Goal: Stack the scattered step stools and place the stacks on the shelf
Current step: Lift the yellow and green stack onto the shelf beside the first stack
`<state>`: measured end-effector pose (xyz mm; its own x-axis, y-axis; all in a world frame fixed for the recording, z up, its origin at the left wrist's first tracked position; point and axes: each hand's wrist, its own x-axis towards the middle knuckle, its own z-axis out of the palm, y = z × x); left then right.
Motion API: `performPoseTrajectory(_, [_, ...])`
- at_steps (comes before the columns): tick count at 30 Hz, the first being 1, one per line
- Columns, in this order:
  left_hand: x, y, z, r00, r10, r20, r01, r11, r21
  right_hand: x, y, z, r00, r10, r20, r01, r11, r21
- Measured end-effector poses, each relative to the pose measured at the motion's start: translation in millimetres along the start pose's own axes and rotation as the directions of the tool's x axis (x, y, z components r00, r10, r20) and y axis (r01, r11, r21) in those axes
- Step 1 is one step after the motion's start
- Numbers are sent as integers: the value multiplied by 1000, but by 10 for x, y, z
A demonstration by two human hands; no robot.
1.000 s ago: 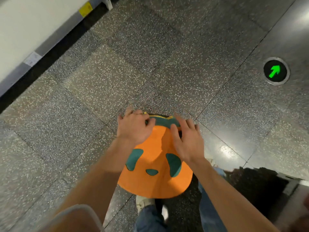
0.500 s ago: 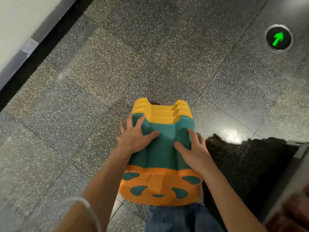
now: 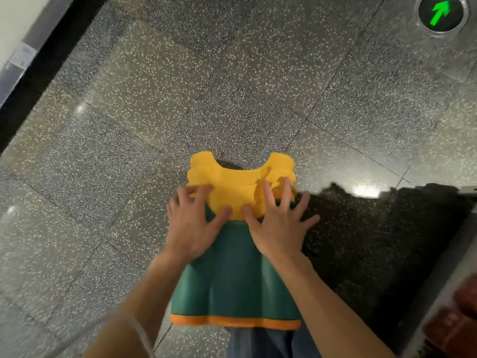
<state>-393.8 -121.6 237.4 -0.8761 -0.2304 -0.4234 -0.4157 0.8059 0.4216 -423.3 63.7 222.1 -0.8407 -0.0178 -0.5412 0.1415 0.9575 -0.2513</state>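
A stack of nested step stools (image 3: 236, 277) is held tipped away from me over the floor. The nearest stool is green with an orange top edge toward my body; several yellow stools (image 3: 240, 182) stick out of its far end. My left hand (image 3: 192, 226) presses on the left side where green meets yellow, fingers spread. My right hand (image 3: 277, 223) lies on the right side at the same seam, fingers spread over the yellow legs. Both hands grip the stack.
Speckled grey floor tiles (image 3: 180, 99) fill the view. A white wall with a dark baseboard (image 3: 38, 60) runs along the upper left. A round floor light with a green arrow (image 3: 441, 12) sits at top right. A dark shelf edge (image 3: 444, 293) is at right.
The stack has tipped further away from me: the orange panda face top has turned out of sight and the green side and yellow legs now show. Both hands slid forward to the yellow stools.
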Motion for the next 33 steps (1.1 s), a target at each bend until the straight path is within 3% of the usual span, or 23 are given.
performPoseTrajectory(3, [328, -184, -66, 996, 22, -81, -31, 994, -107, 95, 125, -10, 998, -56, -7, 56, 977, 204])
performPoseTrajectory(7, [311, -339, 64, 994, 80, 69, -62, 971, -233, 156, 301, -32, 983, -176, 60, 153, 948, 277])
performPoseTrajectory(10, [122, -421, 100, 986, 150, 80, -117, 941, -316, 128, 496, -39, 955, -294, 33, 267, 906, 329])
performPoseTrajectory(18, [-47, -288, 77, 994, 103, 43, -72, 887, -455, 15, 585, -60, 969, -247, -17, 221, 832, 509])
performPoseTrajectory(25, [-283, -176, -51, 991, 111, -74, -133, 858, -497, -193, 553, -135, 958, -245, -150, 287, 790, 542])
performPoseTrajectory(33, [-600, -162, -483, 960, 31, -277, -183, 822, -539, -183, 93, -654, 885, -433, -170, 460, 755, 467])
